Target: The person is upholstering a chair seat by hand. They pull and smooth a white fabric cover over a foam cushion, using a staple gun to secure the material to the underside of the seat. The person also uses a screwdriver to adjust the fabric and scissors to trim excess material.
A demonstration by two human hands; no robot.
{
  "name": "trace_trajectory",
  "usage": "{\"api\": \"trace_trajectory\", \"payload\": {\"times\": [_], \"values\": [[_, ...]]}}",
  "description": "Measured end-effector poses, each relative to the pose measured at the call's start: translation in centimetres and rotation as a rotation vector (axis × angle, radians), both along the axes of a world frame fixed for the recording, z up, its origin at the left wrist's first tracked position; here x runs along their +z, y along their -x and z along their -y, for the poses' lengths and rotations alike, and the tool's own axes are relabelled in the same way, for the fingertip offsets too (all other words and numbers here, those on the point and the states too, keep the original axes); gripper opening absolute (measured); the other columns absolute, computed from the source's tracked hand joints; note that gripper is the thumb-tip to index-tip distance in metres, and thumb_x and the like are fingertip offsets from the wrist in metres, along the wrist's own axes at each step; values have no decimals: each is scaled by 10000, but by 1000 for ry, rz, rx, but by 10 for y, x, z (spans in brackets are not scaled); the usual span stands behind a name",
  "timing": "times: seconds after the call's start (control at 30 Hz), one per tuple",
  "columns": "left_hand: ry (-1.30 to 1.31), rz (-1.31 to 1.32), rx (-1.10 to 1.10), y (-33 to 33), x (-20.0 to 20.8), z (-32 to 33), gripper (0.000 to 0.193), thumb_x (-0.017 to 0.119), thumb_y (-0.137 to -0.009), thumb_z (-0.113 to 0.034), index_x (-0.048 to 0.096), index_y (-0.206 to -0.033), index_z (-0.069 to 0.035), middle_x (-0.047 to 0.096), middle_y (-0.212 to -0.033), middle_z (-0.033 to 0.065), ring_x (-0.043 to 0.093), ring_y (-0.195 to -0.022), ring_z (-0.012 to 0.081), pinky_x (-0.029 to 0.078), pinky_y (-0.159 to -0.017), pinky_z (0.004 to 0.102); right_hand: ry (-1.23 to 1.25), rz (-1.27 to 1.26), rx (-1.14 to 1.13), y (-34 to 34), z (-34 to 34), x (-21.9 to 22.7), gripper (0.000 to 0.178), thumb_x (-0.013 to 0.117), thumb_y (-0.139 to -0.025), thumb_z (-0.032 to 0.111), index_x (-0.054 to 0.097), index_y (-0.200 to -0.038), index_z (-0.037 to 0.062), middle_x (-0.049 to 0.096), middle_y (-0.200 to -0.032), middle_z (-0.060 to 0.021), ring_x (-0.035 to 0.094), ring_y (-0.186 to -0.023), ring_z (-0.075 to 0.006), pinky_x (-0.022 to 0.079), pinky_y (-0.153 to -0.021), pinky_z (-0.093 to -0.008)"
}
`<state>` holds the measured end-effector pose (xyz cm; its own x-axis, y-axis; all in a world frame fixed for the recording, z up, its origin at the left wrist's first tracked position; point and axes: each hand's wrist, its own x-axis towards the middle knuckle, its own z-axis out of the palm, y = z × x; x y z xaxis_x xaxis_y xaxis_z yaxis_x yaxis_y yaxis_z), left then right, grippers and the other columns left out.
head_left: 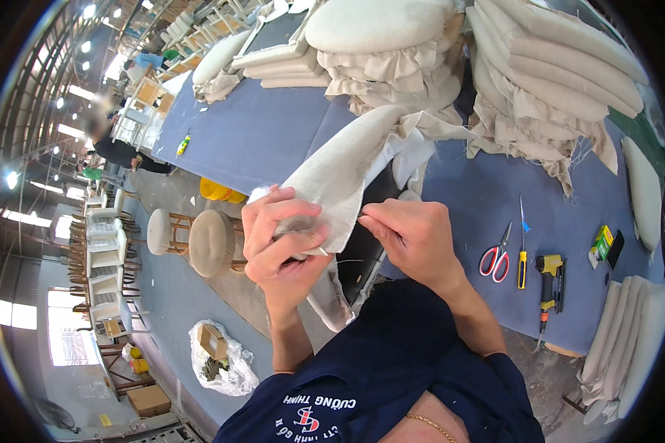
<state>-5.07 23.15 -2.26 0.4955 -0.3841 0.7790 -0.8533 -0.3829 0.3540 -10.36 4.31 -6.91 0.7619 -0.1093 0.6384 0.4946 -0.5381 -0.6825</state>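
In front of my chest I hold up a seat cushion point(340, 173) covered in beige fabric, its dark underside turned partly to the right. My left hand point(282, 240) is closed around its near left part, fingers curled over the cloth. My right hand point(415, 235) is closed in a pinch at the fabric's right edge; whatever lies between the fingertips is too small to make out. Loose cloth and white padding point(410, 159) show at the cushion's far end.
Stacks of beige cushions point(380, 29) stand on the blue-covered table point(258, 122). To the right lie scissors point(495, 262), a yellow-handled screwdriver point(522, 269), a yellow air staple gun point(549, 277) and a small green-yellow box point(601, 246). Stools point(212, 244) and a plastic bag point(225, 362) are at left; a person point(114, 144) stands beyond.
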Motion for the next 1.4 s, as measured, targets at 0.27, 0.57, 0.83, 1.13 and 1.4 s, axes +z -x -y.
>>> {"api": "trace_trajectory", "payload": {"times": [0.27,0.57,0.83,1.13,1.4], "values": [[361,-268,-123,25,4,3,590,796,-551,-187,709,-1090,35,673,-1155,183,558,-1158,319,393,-1088,477,53,126,-29,12,5,-8,110,758,-837,117,663,-850,65,549,-632,-50,555,-519,-248,389,-467,-361],[175,-526,-438,23,-13,-1,709,767,-626,-228,619,-1234,104,614,-1336,286,545,-1334,410,356,-1145,493,142,185,73,35,18,-6,178,790,-757,139,637,-793,56,444,-598,-29,474,-464,-202,345,-438,-329],[71,-497,-448,45,-2,18,655,824,-587,-166,650,-1172,71,665,-1254,269,601,-1266,420,439,-1090,478,356,153,210,49,47,21,236,818,-694,195,663,-812,62,443,-598,3,451,-468,-153,319,-436,-299],[47,-577,-533,56,-2,43,697,899,-602,-252,667,-1175,69,690,-1212,257,638,-1214,405,473,-1048,481,219,1,336,74,83,4,305,804,-787,304,662,-762,36,425,-565,-10,419,-421,-171,271,-406,-319],[15,-547,-545,69,-9,47,611,887,-629,-196,681,-1148,52,696,-1204,250,662,-1187,388,519,-1005,458,289,20,405,79,82,13,284,831,-732,250,661,-740,23,454,-580,-4,422,-435,-142,270,-413,-295]]}}
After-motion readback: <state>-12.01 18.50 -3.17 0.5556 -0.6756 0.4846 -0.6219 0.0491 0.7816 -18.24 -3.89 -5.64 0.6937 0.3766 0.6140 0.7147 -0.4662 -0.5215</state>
